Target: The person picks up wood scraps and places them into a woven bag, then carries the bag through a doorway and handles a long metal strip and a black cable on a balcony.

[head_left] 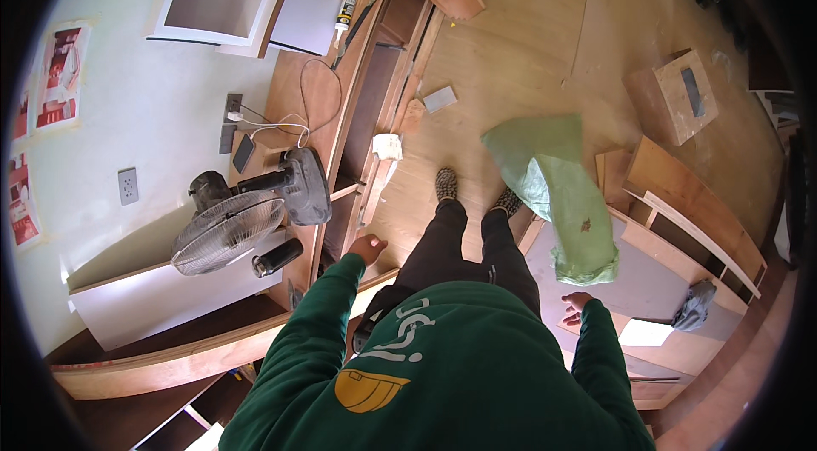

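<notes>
My left hand (pixel 368 248) hangs beside my left leg, just right of the cabinet edge. Most of its fingers are turned away from view, and no held thing shows there. My right hand (pixel 577 308) is low on the right with its fingers apart and nothing in them. It is over a pale panel (pixel 634 259) lying on the right. A crumpled green plastic sack (pixel 587 234) lies across the floor and that panel, ahead of the right hand. Nearest my left hand on the other side is a black cylinder (pixel 277 258) next to a fan (pixel 228 234).
A long wooden cabinet frame (pixel 362 102) runs along the left, with a sealant tube (pixel 347 8) and a phone (pixel 244 153) on it. A wooden box (pixel 677 98) with a slot stands far right. Curved wooden framing (pixel 698 213) lies at right, near a grey cloth (pixel 696 305).
</notes>
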`<state>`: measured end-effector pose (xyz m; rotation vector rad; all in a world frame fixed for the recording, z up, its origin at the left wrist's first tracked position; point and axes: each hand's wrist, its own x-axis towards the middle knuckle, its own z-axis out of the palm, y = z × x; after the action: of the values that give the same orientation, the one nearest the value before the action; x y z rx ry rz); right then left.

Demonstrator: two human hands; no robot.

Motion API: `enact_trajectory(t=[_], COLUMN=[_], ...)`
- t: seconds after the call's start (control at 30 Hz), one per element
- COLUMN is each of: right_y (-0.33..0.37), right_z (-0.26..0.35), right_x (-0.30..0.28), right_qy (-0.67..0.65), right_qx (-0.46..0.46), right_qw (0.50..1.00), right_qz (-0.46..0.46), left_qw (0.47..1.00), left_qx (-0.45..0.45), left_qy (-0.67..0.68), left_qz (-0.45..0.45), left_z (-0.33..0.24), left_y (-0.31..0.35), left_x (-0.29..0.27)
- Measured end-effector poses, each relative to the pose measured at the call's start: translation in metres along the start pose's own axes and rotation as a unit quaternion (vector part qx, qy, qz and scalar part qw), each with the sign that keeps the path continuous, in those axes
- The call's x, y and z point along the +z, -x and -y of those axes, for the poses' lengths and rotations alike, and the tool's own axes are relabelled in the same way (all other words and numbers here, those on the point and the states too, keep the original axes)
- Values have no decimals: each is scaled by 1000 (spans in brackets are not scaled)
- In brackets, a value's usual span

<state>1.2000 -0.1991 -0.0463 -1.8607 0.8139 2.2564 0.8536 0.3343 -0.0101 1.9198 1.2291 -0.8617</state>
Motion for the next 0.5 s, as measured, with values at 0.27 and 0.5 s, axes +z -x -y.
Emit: enact_trajectory(t=[0.27, 0.5], right_y=[-11, 9], right_z=[42, 106], right_x=[50, 133], right_qy=[-206, -118], right_qx=[-231, -257], right_qw=[938, 950], right_qz=[-157, -132], left_qw=[992, 993], left_qx=[80, 30], left_qy=[85, 67], left_qz=[-40, -89], left_z=[-28, 2], left_y=[-54, -134], left_x=[-49, -88])
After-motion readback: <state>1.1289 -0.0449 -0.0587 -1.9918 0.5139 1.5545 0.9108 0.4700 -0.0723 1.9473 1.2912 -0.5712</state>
